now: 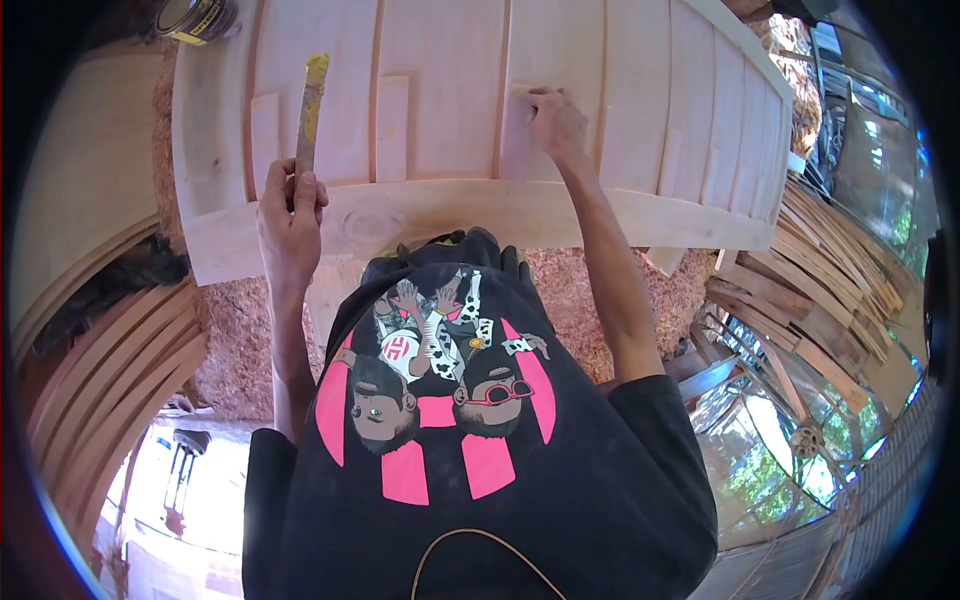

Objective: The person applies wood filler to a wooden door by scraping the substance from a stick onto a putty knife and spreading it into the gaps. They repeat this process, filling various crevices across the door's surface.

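My left hand (290, 215) is closed around a flat wooden stick (309, 120), held upright with yellow paste smeared over its upper end. Under my right hand (560, 122) is a thin pale wooden strip (517, 145); my bent fingers pinch its top end. That strip lies on a large pale wooden panel (450, 90), alongside one of the panel's raised lines. Similar short strips (393, 130) lie against other lines, one of them (265, 140) close to my left hand.
An open can (198, 20) with a yellow and black label stands on the panel's far left corner. Stacked boards (110, 370) curve along the left. Loose timber (800, 290) is piled at the right. Wood shavings (590, 310) cover the ground below the panel.
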The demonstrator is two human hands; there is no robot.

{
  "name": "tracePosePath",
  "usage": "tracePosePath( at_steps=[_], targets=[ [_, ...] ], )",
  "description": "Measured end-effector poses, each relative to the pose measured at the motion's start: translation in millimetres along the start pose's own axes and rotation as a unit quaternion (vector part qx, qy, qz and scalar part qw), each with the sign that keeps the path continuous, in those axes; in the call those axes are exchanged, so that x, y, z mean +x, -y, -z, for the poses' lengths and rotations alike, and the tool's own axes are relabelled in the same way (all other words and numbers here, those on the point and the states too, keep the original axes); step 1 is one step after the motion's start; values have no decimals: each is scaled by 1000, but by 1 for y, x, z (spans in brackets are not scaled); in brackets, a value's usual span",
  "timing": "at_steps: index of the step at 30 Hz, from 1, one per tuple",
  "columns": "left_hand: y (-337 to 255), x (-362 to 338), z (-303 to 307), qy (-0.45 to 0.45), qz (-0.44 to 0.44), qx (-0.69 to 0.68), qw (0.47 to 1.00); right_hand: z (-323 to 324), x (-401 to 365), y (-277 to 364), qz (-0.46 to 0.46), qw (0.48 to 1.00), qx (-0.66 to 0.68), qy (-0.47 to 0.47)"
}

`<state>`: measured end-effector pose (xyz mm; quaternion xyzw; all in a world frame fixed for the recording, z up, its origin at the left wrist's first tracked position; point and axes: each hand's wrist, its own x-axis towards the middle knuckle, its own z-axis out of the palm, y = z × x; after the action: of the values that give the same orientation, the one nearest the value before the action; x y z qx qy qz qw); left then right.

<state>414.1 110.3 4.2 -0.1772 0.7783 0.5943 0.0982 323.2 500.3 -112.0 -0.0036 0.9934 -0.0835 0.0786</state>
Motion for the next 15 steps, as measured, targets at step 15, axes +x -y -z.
tracePosePath(
  at_steps=[15],
  targets=[
    [3, 1, -5, 8, -16, -5, 1000, 10, 21, -8, -22, 994, -30, 99]
  ],
)
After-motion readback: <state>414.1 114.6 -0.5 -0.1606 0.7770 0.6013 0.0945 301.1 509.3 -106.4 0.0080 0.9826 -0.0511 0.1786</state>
